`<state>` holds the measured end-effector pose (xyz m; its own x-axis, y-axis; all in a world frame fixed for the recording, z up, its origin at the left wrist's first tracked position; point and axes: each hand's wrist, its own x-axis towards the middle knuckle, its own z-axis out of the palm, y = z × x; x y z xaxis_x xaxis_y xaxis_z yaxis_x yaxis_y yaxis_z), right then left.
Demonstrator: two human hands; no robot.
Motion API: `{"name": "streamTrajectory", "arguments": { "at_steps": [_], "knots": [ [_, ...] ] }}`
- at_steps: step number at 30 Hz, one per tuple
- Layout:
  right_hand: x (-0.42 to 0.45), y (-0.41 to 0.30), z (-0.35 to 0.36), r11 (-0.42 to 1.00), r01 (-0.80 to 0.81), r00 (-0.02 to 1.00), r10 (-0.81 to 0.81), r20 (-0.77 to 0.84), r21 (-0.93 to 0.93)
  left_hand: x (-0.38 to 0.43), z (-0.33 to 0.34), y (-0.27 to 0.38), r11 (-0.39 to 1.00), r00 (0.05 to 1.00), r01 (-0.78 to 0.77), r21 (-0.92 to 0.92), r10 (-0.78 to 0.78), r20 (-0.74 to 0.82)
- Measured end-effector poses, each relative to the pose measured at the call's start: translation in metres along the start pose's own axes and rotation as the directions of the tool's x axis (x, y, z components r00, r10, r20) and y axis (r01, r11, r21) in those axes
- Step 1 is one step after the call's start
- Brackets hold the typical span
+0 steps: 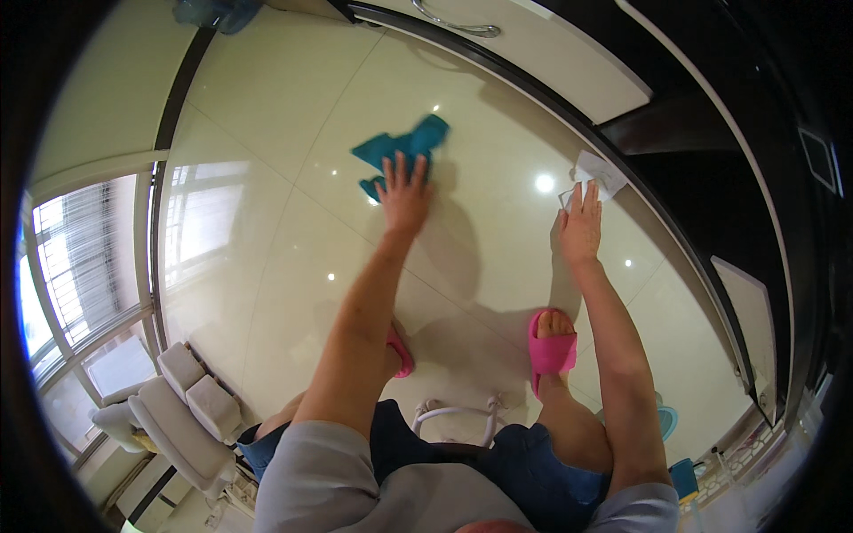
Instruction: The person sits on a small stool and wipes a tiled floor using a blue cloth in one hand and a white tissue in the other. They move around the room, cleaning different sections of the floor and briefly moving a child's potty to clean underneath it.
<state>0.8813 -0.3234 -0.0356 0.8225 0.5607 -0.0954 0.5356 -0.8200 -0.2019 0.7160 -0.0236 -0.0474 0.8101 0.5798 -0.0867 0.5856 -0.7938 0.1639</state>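
My left hand [405, 200] lies with spread fingers on the near edge of a teal cloth [402, 148], which is bunched on the glossy cream tiled floor [320, 226]. Off to the right, my right hand [582, 223] is flat with its fingers stretched out over the near part of a white cloth or tissue [600, 174]. That white piece lies on the floor beside the dark base of the cabinet. Neither hand is seen to grasp what it touches. The underside of both palms is hidden.
A black and cream cabinet [686, 173] with a metal handle curves along the right. Pink slippers [554, 353] are on my feet, and a white-framed stool [453, 413] is under me. A cushioned grey chair [183, 426] stands lower left, near a window [86, 240]. A light blue basin rim [668, 423] shows behind my right arm.
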Motion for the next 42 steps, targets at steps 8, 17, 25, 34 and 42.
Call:
{"name": "streamTrajectory", "arguments": {
  "at_steps": [8, 17, 25, 34, 42],
  "knots": [
    [0.027, -0.024, -0.033, 0.971, 0.014, 0.897, 0.094, 0.432, -0.239, 0.143, -0.029, -0.117, 0.795, 0.814, 0.576, -0.191, -0.580, 0.043],
    [0.027, -0.031, -0.024, 0.896, 0.119, 0.886, 0.098, 0.453, -0.427, 0.235, -0.007, -0.013, 0.990, 0.982, -0.095, -0.109, 0.075, -0.172],
    [0.031, -0.031, -0.030, 0.775, 0.264, 0.847, 0.098, 0.523, -0.574, 0.191, -0.005, 0.029, 0.969, 0.953, -0.247, 0.016, 0.246, -0.175],
    [0.027, -0.034, -0.035, 0.984, -0.035, 0.913, 0.103, 0.394, -0.175, 0.134, -0.002, 0.047, 0.927, 0.913, -0.370, 0.062, 0.375, -0.159],
    [0.111, -0.110, -0.020, 0.981, 0.136, 0.930, -0.077, 0.359, -0.142, 0.161, -0.016, -0.070, 0.974, 0.954, 0.224, -0.025, -0.225, -0.199]
  ]
}}
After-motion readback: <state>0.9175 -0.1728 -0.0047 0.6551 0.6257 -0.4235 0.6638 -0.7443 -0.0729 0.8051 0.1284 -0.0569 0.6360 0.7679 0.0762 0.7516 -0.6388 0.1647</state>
